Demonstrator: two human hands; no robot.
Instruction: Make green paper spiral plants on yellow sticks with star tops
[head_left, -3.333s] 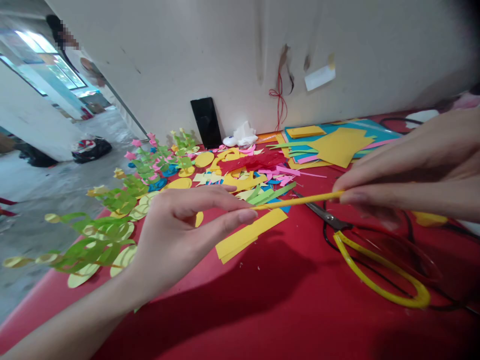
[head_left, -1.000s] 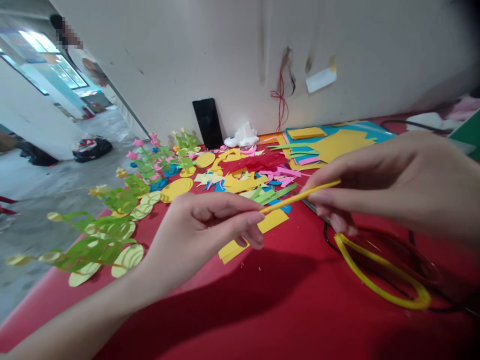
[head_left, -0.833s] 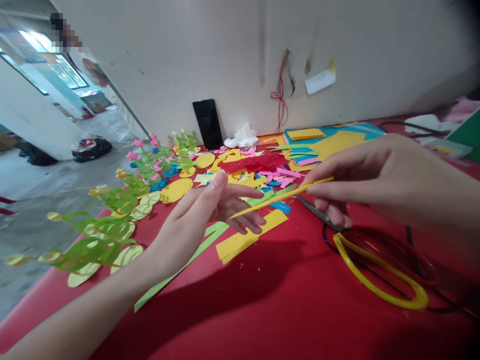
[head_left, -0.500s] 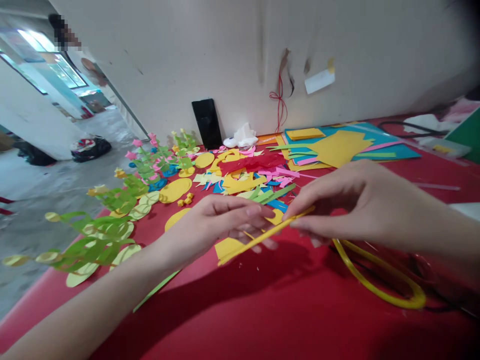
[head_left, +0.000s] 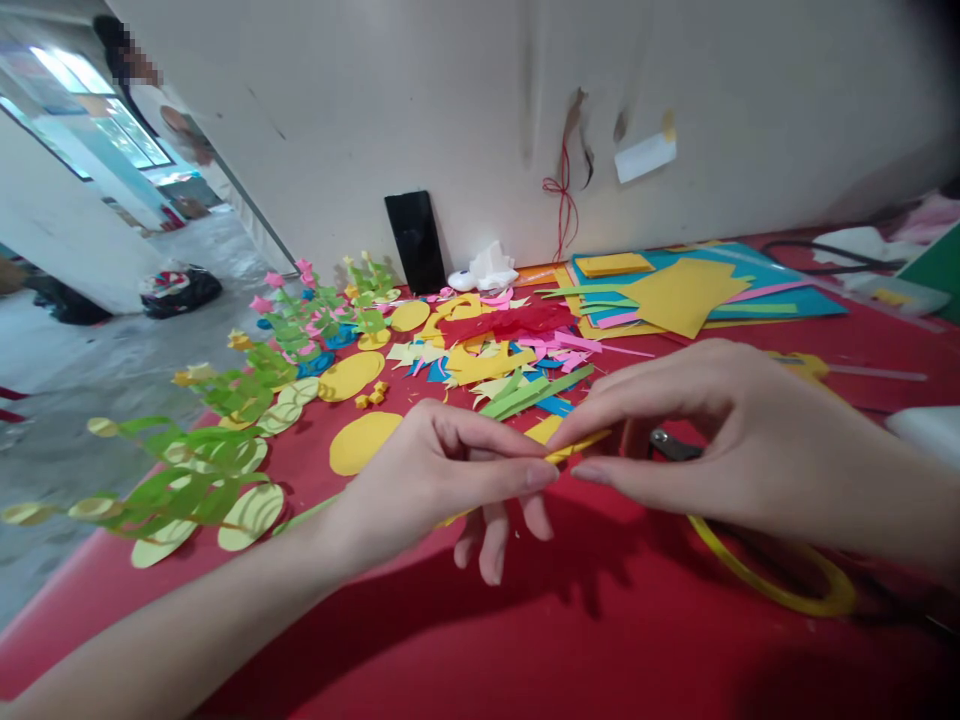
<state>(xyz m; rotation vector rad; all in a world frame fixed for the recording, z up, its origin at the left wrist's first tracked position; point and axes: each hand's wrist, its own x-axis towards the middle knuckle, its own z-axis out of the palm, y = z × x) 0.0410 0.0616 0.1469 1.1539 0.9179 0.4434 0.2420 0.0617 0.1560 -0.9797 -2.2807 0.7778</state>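
A narrow folded strip of yellow paper [head_left: 574, 448] is held above the red tabletop. My left hand [head_left: 442, 470] pinches it between thumb and forefinger, the other fingers hanging loosely below. At the strip's right end, my right hand [head_left: 697, 440] has its forefinger and thumb on either side of the paper. Part of the strip is hidden by my left fingers. Behind my right hand show a dark metal piece with a screw [head_left: 667, 442] and a yellow loop [head_left: 780, 583], both partly covered.
Paper flowers with green stems [head_left: 202, 460] line the left edge. Yellow paper discs [head_left: 364, 443] and mixed paper scraps [head_left: 487, 365] lie beyond my hands. A black phone [head_left: 416, 243] leans on the wall. Coloured sheets [head_left: 787, 290] lie back right. A person [head_left: 169, 110] is at far left.
My left hand has closed its thumb and forefinger on the strip, where its fingers were loose before. The strip's visible part is shorter, and my hands are closer together.
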